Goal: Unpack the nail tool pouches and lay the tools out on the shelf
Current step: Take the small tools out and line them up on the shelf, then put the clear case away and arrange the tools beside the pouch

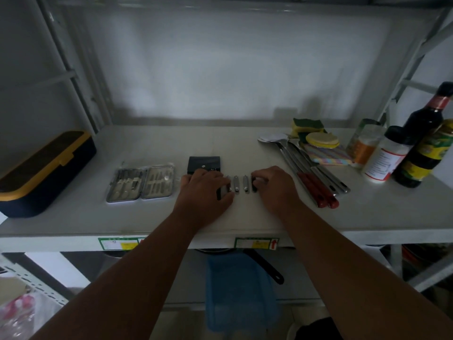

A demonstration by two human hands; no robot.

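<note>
On the white shelf (245, 217) a small black pouch (204, 163) lies just behind my hands. Several small nail tools (241, 184) lie in a row between my hands. My left hand (204, 192) rests palm down at the row's left end, its fingers and thumb around a dark tool (219, 193). My right hand (274, 186) is at the right end, fingertips curled on a black tool (254, 184). To the left an opened manicure case (141, 184) lies flat with tools still in its slots.
A navy and yellow box (41, 173) stands at the shelf's left end. Spoons and red-handled knives (311, 173), sponges (308, 128), a coloured cloth (328, 155), jars (382, 155) and a dark bottle (426, 136) crowd the right. A blue cloth (240, 293) hangs below the shelf.
</note>
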